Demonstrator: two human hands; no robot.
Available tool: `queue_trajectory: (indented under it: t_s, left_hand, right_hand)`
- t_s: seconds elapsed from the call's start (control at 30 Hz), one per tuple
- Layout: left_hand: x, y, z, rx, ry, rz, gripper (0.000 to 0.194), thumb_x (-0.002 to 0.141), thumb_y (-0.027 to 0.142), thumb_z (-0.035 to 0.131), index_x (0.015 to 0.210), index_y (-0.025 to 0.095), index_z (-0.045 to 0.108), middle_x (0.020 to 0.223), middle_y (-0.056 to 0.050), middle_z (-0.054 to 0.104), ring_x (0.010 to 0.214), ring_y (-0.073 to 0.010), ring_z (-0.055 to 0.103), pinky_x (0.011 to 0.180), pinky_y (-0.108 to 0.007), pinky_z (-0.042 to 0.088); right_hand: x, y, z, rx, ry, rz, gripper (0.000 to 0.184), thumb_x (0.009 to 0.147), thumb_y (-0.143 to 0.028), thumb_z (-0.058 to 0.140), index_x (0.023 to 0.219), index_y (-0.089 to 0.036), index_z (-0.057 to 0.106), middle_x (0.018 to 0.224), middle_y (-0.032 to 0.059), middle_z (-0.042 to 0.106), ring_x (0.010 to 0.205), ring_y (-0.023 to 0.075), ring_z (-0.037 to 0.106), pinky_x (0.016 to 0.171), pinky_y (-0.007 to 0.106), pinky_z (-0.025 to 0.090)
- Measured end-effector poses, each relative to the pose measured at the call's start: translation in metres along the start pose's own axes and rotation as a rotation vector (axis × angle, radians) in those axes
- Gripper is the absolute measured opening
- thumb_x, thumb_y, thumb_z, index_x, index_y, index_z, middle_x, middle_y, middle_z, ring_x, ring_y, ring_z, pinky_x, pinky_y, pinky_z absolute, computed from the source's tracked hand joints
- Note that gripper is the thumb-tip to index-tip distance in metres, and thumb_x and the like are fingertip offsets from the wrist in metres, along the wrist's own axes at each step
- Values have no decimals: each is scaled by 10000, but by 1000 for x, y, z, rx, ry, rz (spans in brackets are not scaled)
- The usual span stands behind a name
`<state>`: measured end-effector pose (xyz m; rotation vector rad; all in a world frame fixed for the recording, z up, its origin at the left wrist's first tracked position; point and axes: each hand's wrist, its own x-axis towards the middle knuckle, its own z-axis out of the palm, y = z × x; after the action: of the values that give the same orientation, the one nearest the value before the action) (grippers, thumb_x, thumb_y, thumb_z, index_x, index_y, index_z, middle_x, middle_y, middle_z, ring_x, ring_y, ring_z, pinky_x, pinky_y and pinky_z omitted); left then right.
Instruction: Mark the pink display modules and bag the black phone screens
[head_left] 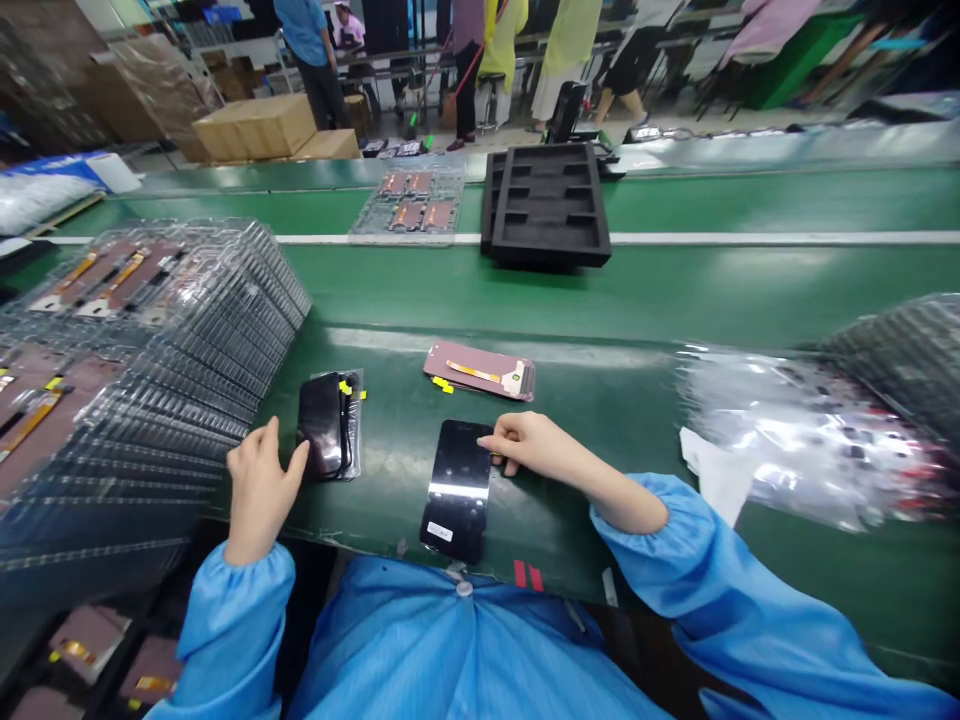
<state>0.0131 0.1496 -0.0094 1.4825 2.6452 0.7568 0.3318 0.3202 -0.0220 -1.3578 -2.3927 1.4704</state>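
Observation:
A black phone screen point(459, 490) with a small white label lies face up on the green work surface before me. My right hand point(525, 442) is closed at its upper right edge, fingertips pinched there beside a bit of yellow tab. To the left, my left hand point(261, 490) has its fingers apart and holds nothing. Its thumb is close to a small pile of black phone screens point(321, 425) with yellow tabs; whether it touches them I cannot tell. Beyond the single screen, a pinkish-brown screen panel point(480, 371) lies with its orange flex cable upward.
Tall stacked clear plastic trays point(225, 320) with panels stand at left. Across the green belt sit a clear tray point(409, 205) and black foam trays point(551, 205). Clear plastic bags point(810, 440) lie at right. Cardboard boxes point(259, 125) and several people are in the background.

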Motion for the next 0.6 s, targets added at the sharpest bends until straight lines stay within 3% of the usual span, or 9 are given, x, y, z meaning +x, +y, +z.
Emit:
queue_trajectory:
  t_s: [0.07,0.1,0.23,0.33,0.43,0.5,0.6]
  left_hand:
    - [-7,12,5,21,86,93,557,886,461,500,1312,105,547,1266,-201,577,1218,-362,492,1052,-524,360]
    - [-12,21,9,-50,51,132,509,901,452,501,1293,132,565,1255,-178,593,1188,-333,518,1016,-485,406]
    - [-40,63,27,-383,-319,180,380,905,432,550,1207,215,628,1185,-96,663,1065,-260,585,860,-373,495]
    - [-56,87,41,-574,-587,130,425,896,420,576,1263,209,607,1168,-95,670,1007,-240,605,805,-341,501]
    - [-61,98,47,-832,-803,0,470,900,404,564,1315,183,575,970,-66,705,815,-188,622,726,-307,504]
    - [-60,100,48,-952,-888,-83,443,886,394,576,1255,152,619,841,-42,695,692,-153,587,651,-277,486]
    - [-57,101,47,-1005,-895,-139,349,853,377,626,1098,136,680,789,-29,678,658,-130,559,597,-242,445]
  right_hand:
    - [-2,2,2,133,6,4,339,896,-456,548,680,-204,482,631,19,706,627,152,704,546,214,472]
    - [-3,2,4,232,17,6,357,871,-490,573,678,-205,475,616,26,701,631,158,705,531,212,476]
    - [-5,2,9,680,73,-18,477,658,-579,771,632,-188,499,548,14,668,520,123,645,515,207,494]
    - [-7,0,9,804,106,-77,483,609,-555,823,606,-180,519,521,-7,649,482,98,611,515,202,502]
    - [-9,-2,6,846,142,-128,469,615,-535,834,597,-178,530,499,-21,632,460,86,591,498,192,495]
    - [-9,-2,6,845,146,-130,471,614,-542,833,601,-178,535,493,-23,630,451,83,587,490,189,495]
    - [-8,-2,5,832,119,-72,493,613,-574,821,625,-180,525,500,-14,642,467,95,617,487,182,504]
